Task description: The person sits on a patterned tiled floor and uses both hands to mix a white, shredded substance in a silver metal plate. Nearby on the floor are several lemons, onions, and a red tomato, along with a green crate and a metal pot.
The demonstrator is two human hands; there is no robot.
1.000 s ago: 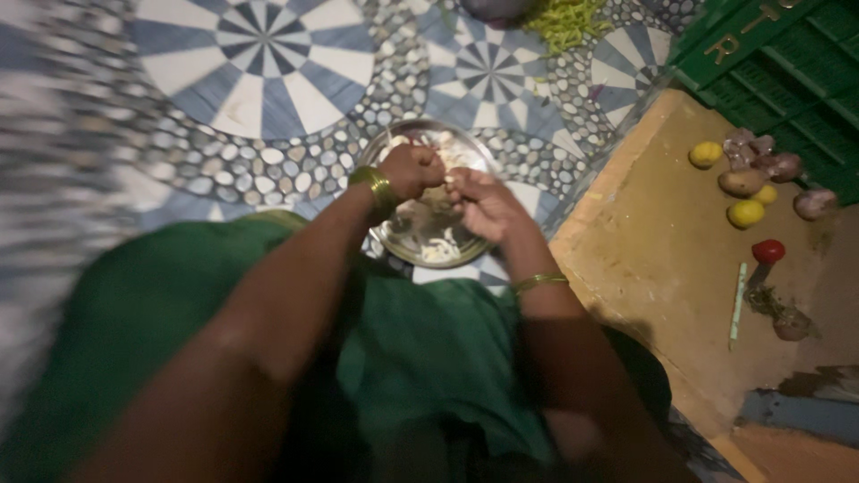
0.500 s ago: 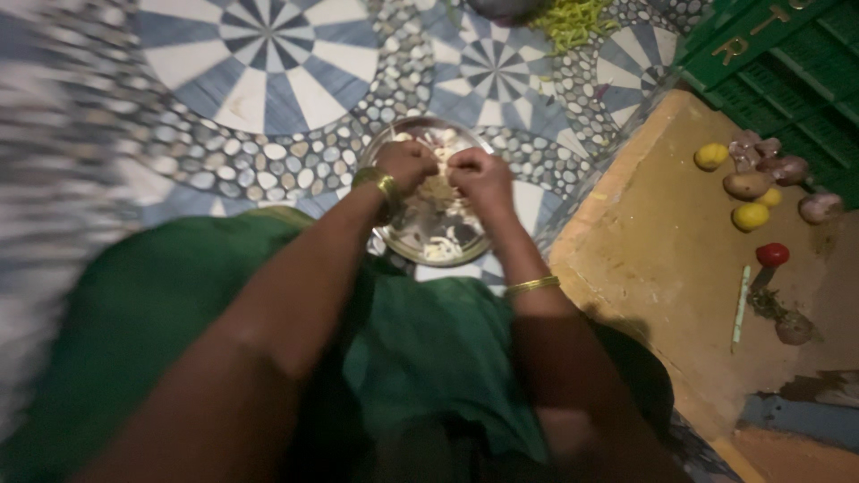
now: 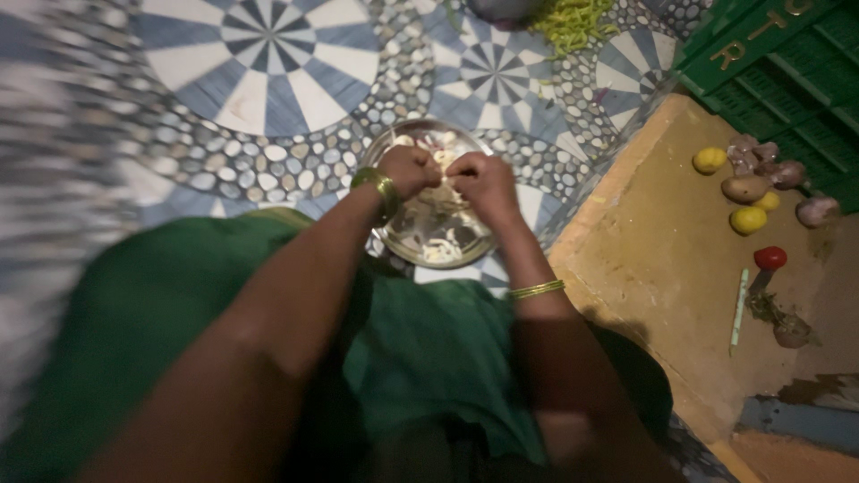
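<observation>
A round steel plate lies on the patterned floor in front of me, holding several pale sliced pieces. My left hand and my right hand are both over the plate, fists closed and close together. A small pale piece shows between them, but what each hand grips is hidden by the fingers. A gold bangle is on each wrist. My green garment fills the lower part of the view.
A bare brown step lies to the right with yellow lemons, a potato, onions, a red tomato and a thin green stick. A green crate stands at top right. Green scraps lie at the top.
Both hands have stayed over the plate; the right hand moved up toward the left one, and the fists now sit closer together. The view shifted slightly.
</observation>
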